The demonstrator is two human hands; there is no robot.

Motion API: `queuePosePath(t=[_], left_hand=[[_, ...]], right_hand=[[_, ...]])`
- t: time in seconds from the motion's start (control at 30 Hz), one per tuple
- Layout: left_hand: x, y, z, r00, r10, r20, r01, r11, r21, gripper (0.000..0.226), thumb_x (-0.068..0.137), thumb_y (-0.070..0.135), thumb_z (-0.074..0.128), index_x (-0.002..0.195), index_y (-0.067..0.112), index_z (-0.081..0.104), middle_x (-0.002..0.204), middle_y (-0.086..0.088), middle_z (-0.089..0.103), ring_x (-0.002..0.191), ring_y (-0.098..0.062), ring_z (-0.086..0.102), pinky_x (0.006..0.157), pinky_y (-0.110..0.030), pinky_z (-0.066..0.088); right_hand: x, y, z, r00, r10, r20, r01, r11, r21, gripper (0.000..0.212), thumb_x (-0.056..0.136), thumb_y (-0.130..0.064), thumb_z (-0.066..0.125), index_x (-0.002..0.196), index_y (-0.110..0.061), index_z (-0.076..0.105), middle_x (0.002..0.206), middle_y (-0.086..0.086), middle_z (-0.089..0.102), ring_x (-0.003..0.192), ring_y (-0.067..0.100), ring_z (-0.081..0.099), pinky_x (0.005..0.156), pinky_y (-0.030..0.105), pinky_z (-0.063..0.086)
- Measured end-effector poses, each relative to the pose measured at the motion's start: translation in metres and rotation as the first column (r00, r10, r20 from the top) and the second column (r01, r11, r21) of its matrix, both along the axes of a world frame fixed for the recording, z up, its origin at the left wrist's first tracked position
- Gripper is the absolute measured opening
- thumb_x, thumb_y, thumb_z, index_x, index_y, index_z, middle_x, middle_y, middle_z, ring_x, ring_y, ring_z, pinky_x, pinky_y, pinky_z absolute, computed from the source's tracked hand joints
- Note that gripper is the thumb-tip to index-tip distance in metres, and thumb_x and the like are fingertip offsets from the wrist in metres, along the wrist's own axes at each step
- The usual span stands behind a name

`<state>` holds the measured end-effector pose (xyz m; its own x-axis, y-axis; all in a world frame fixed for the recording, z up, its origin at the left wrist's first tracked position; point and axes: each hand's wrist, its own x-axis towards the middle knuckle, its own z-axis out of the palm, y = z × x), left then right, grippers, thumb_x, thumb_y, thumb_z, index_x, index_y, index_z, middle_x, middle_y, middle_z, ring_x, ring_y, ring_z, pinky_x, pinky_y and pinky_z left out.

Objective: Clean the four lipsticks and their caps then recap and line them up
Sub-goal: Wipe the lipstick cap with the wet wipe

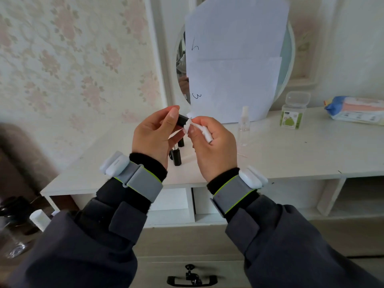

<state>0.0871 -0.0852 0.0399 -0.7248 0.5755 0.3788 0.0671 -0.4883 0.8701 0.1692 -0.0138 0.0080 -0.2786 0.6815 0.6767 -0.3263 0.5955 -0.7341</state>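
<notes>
My left hand (154, 134) grips a small black lipstick part (182, 119), raised above the white dresser top (291, 154); I cannot tell whether it is a cap or a tube. My right hand (212, 142) pinches a white wipe (188, 126) and presses it against the open end of that black part. Below my hands, two more black lipstick pieces stand on the dresser: a taller one (177, 156) with a silver band near the front and a shorter one (181, 142) behind it. Other lipsticks are hidden by my hands.
A clear spray bottle (244, 125) stands right of my hands. A cotton-swab box (293, 112) with its lid open and a wipes pack (357, 110) sit further right. A round mirror (287, 59) covered by paper sheets (234, 59) leans at the back. Open shelves lie under the dresser top.
</notes>
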Motion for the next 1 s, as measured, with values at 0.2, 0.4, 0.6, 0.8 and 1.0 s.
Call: queuePosePath(t=[0.2, 0.4, 0.6, 0.8, 1.0], left_hand=[[-0.0018, -0.0034, 0.0000, 0.995, -0.098, -0.003, 0.098, 0.995, 0.029, 0.025, 0.098, 0.003, 0.050, 0.121, 0.001, 0.061, 0.095, -0.013, 0.070, 0.084, -0.024, 0.068, 0.081, -0.033, 0.057], [0.0038, -0.0020, 0.0019, 0.996, -0.088, 0.012, 0.087, 0.994, 0.072, 0.021, 0.095, 0.012, 0.058, 0.115, 0.007, 0.065, 0.084, -0.003, 0.070, 0.083, -0.020, 0.068, 0.075, -0.033, 0.056], [0.0055, -0.0025, -0.0020, 0.997, -0.078, -0.022, 0.079, 0.996, 0.049, 0.024, 0.096, 0.006, 0.055, 0.119, 0.007, 0.063, 0.088, -0.011, 0.072, 0.081, -0.020, 0.069, 0.072, -0.028, 0.055], [0.0039, -0.0022, -0.0056, 0.991, -0.133, -0.013, 0.133, 0.990, 0.053, 0.028, 0.099, 0.001, 0.045, 0.126, 0.001, 0.056, 0.104, -0.018, 0.069, 0.089, -0.025, 0.070, 0.074, -0.032, 0.056], [0.0038, 0.0006, -0.0033, 0.998, -0.059, -0.001, 0.059, 0.996, 0.069, 0.020, 0.094, 0.013, 0.061, 0.113, 0.008, 0.065, 0.084, -0.005, 0.070, 0.089, -0.025, 0.069, 0.074, -0.035, 0.056]], right_hand=[[-0.0013, 0.0012, -0.0023, 1.000, 0.005, 0.011, -0.005, 0.999, -0.052, 0.009, 0.091, -0.026, 0.067, 0.094, -0.018, 0.070, 0.078, -0.005, 0.069, 0.069, 0.013, 0.062, 0.069, 0.043, 0.056], [-0.0005, -0.0042, -0.0020, 0.998, 0.070, 0.006, -0.070, 0.996, -0.061, 0.008, 0.092, -0.024, 0.068, 0.096, -0.017, 0.070, 0.078, -0.015, 0.065, 0.069, -0.001, 0.060, 0.066, 0.016, 0.047], [-0.0038, -0.0050, -0.0081, 0.998, 0.055, -0.025, -0.058, 0.988, -0.140, 0.003, 0.090, -0.024, 0.068, 0.092, -0.023, 0.070, 0.084, -0.009, 0.068, 0.079, 0.012, 0.064, 0.073, 0.045, 0.057], [-0.0037, -0.0056, -0.0074, 0.997, 0.048, -0.060, -0.059, 0.975, -0.214, 0.015, 0.084, -0.020, 0.072, 0.090, -0.014, 0.060, 0.084, 0.004, 0.066, 0.070, 0.021, 0.065, 0.067, 0.044, 0.057], [-0.0032, -0.0062, -0.0027, 0.994, 0.085, -0.074, -0.097, 0.977, -0.187, 0.015, 0.085, -0.016, 0.074, 0.081, -0.025, 0.063, 0.074, -0.017, 0.066, 0.069, 0.010, 0.063, 0.064, 0.029, 0.055]])
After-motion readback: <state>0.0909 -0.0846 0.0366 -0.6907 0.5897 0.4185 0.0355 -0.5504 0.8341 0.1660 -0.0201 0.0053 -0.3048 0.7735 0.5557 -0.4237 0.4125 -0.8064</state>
